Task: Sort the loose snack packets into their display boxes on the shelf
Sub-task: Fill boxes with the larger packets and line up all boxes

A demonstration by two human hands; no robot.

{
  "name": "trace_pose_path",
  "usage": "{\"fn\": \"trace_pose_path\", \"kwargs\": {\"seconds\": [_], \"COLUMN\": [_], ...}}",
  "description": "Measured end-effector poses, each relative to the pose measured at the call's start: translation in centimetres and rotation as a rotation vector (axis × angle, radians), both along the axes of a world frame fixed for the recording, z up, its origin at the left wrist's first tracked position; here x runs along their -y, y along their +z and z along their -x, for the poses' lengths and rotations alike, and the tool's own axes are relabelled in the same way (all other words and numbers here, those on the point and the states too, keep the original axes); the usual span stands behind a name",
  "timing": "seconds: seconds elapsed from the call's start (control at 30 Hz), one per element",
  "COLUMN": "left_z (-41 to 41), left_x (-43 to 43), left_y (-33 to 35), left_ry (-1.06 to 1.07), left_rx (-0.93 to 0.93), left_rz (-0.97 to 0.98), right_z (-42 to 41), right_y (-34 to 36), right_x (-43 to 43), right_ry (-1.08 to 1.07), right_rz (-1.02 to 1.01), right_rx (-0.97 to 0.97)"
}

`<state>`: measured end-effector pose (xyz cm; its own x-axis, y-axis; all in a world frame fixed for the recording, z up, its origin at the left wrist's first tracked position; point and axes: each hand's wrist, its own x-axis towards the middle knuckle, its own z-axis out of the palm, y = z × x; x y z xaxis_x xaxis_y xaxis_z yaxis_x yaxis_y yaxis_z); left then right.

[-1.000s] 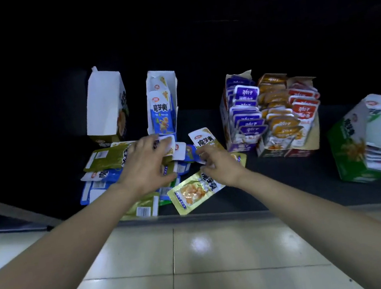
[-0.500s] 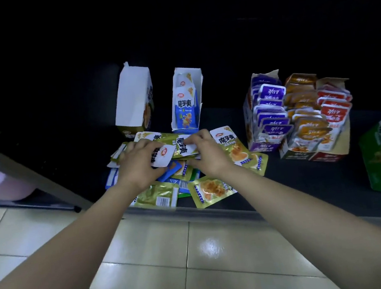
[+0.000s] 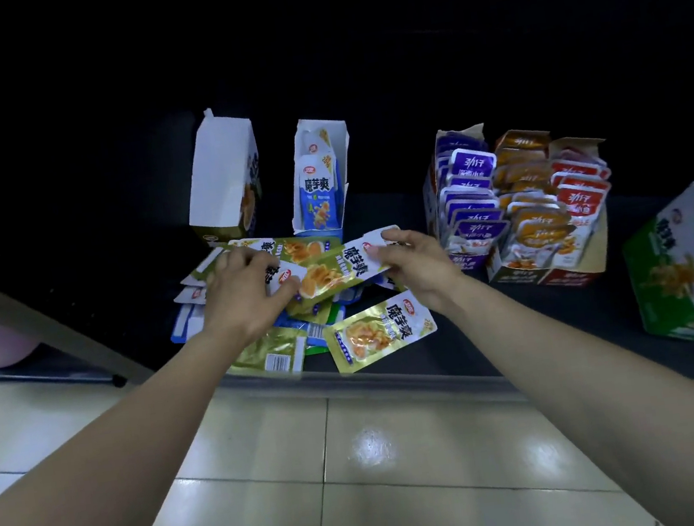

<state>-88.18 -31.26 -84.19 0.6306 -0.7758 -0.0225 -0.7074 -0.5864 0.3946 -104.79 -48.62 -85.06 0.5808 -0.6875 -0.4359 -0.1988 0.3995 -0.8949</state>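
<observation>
A heap of loose gold-green and blue snack packets (image 3: pixel 277 353) lies at the front of the dark shelf (image 3: pixel 566 335). My left hand (image 3: pixel 243 296) grips some gold-green packets from the heap. My right hand (image 3: pixel 417 260) pinches the white end of a gold-green packet (image 3: pixel 337 270) held across to the left hand. Another gold-green packet (image 3: pixel 383 331) lies face up at the shelf's front edge. Behind the heap stand a gold-green display box (image 3: pixel 223 177) with its white flap up and an open box holding blue packets (image 3: pixel 319 184).
To the right stand boxes of purple (image 3: pixel 467 198), orange (image 3: pixel 528 212) and red packets (image 3: pixel 577 184), then a green box (image 3: pixel 690 266) at the far right. A grey upright (image 3: pixel 35 321) runs at the left. Glossy floor tiles (image 3: pixel 365 481) lie below the shelf.
My right hand has lifted a gold-green packet off the heap and brought it to my left hand. The view has shifted a little to the left.
</observation>
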Motion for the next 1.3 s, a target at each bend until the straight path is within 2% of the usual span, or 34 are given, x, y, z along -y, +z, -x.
{"fn": "trace_pose_path", "kwargs": {"seconds": [0.1,0.13,0.23,0.27,0.33,0.43,0.53,0.63,0.7,0.8,0.87,1.0,1.07,1.13,1.23,1.3], "left_z": [1.6,2.2,4.2,4.7,5.3,5.3,5.4,6.0,6.8,8.0,8.4,8.9,9.0,9.2,9.6,9.5], "left_x": [1.3,1.7,3.0,3.3,3.4,2.9,2.9,3.5,4.1,5.2,5.8,6.4,6.6,6.8,6.8,6.7], "left_y": [0.5,0.8,1.8,1.8,1.4,0.7,-0.1,-0.8,-1.0,-1.5,-1.9,-2.5,-2.5,-2.2,-1.9,-1.7], "left_ry": [-0.097,-0.118,-0.106,-0.112,-0.114,-0.078,-0.057,-0.130,-0.230,-0.373,-0.407,-0.356,-0.304,-0.239,-0.300,-0.294], "left_rx": [-0.036,-0.113,-0.595,-0.690,-0.751,-0.747,-0.687,-0.474,-0.371,-0.172,-0.085,-0.174,-0.277,-0.460,-0.482,-0.542], "left_rz": [0.138,0.185,0.204,0.175,0.122,0.139,0.095,-0.014,-0.096,-0.247,-0.339,-0.390,-0.317,-0.245,-0.288,-0.236], "right_z": [-0.2,-0.1,1.2,1.7,2.6,3.6,4.2,5.6,6.7,7.9,8.2,8.2,8.1,8.0,8.0,8.1], "right_y": [0.8,1.2,2.3,2.3,2.2,0.7,-0.8,-1.6,-1.6,-2.0,-2.2,-2.9,-2.9,-2.9,-2.4,-2.0], "right_x": [0.0,0.1,0.5,0.7,0.9,1.1,1.0,1.4,1.5,1.6,1.9,2.2,2.0,2.0,2.0,2.1], "right_ry": [0.027,0.035,0.093,0.120,0.151,0.171,0.247,0.350,0.353,0.324,0.305,0.218,0.197,0.173,0.142,0.137], "right_rz": [0.044,0.031,0.025,0.038,0.065,0.069,0.208,0.459,0.552,0.588,0.530,0.264,0.160,0.087,0.032,0.051], "right_rx": [-0.091,-0.066,-0.010,-0.010,-0.013,-0.080,-0.303,-0.540,-0.619,-0.674,-0.669,-0.513,-0.441,-0.392,-0.314,-0.286]}}
